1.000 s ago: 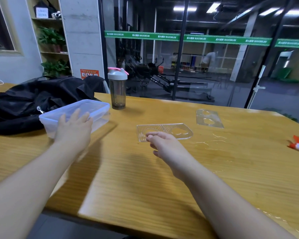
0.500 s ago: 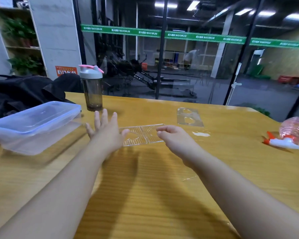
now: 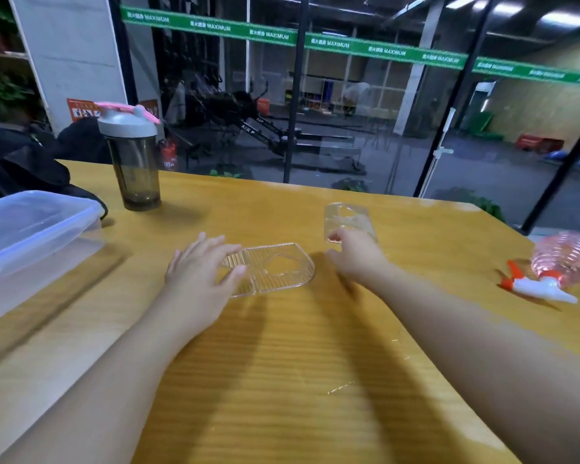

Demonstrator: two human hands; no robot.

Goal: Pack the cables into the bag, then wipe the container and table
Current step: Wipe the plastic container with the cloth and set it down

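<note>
Container (image 3: pixel 31 229) far L on table (image 3: pixel 282 380) | L hand (image 3: pixel 198 272) fingers flat on ribbed tray (image 3: pixel 282 269) | R hand (image 3: pixel 355 256) pinches clear insert (image 3: pixel 345 219)

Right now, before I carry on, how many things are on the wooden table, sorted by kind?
Clear ribbed plastic insert trays: 2
Clear plastic storage container: 1
Smoky shaker bottle with grey and pink lid: 1
Pink ribbed spray bottle lying on its side: 1
Black bag, at the far left edge: 1
Total: 6
</note>
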